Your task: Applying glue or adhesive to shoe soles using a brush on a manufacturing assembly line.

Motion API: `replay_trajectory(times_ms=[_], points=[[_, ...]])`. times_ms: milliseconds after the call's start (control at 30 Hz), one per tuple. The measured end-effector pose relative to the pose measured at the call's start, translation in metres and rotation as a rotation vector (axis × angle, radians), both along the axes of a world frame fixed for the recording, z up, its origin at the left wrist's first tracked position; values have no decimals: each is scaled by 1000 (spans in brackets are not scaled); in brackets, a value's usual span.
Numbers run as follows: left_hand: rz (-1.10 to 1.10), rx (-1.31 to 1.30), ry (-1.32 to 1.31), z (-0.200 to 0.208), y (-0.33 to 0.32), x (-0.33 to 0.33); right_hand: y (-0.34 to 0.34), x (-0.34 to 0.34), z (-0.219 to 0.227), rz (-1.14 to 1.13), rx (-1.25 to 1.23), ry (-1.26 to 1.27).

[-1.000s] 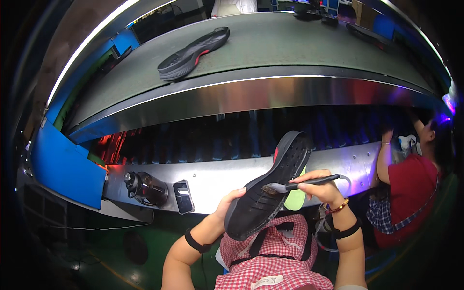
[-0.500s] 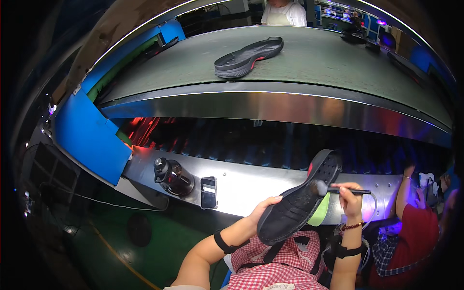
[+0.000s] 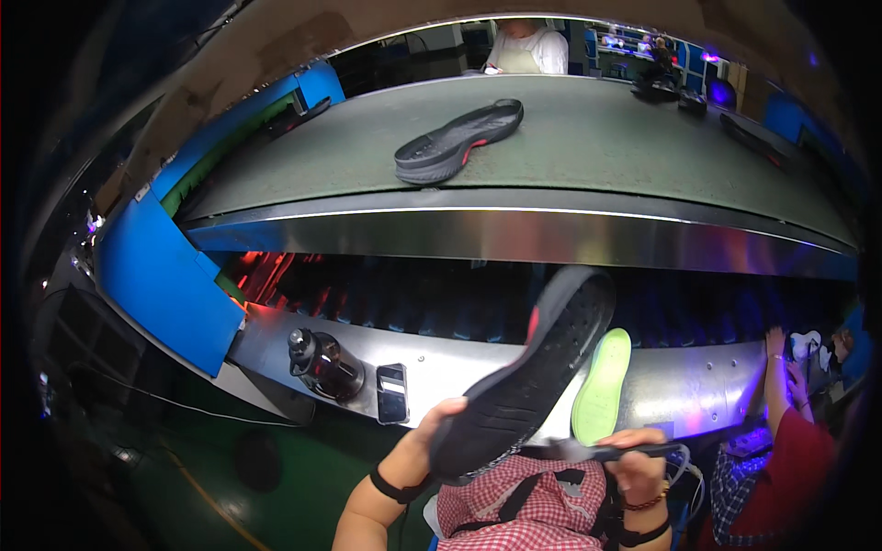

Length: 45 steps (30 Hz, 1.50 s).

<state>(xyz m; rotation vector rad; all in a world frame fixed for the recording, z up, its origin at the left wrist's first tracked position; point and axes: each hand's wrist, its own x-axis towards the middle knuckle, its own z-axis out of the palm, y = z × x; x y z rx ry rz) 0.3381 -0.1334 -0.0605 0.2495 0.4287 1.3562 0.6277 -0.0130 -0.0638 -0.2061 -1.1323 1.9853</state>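
Observation:
A black shoe sole (image 3: 519, 381) with a small red patch on its side is tilted up before me. My left hand (image 3: 430, 433) grips its left edge near the lower end, fingers partly hidden behind it. In my right hand (image 3: 638, 466) is a dark-handled brush (image 3: 634, 451), with a thin pale tube running by its rear end. The brush's blurred head lies beside the sole's lower right edge; I cannot tell whether they touch. Between the sole and my right hand, a lime-green insole-shaped piece (image 3: 602, 386) lies on the metal ledge.
A dark bottle (image 3: 326, 365) and a phone (image 3: 392, 395) occupy the metal ledge (image 3: 684, 386) at left. Beyond, another sole (image 3: 457, 142) rests on the green conveyor belt (image 3: 588, 151). One person (image 3: 533, 50) is across the belt; another person's arm (image 3: 776, 381) reaches in from the right.
The brush has moved down from the sole's middle to its lower end. My left hand and the sole have shifted left. More of the green piece shows, and the whole view has tilted slightly.

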Motion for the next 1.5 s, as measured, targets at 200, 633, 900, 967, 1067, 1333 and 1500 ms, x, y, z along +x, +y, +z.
replay_trajectory(times_ms=[200,633,900,967,1067,1333,1500], points=[[337,535,-153,88,38,-112,29,-1,-22,23,-196,252],[1131,-48,2118,144,180,-186,35,10,-58,-203,-376,51],[1714,628,1653,128,136,-103,43,19,-68,-323,-342,-15],[1676,419,897,115,120,-89,46,22,-68,-340,-374,23],[608,285,203,98,92,-93,49,24,-66,-373,-376,-45],[517,642,482,4,44,-67,52,25,-64,-381,-304,-47],[296,462,162,-63,42,-18,53,16,-65,-329,-271,-20]])
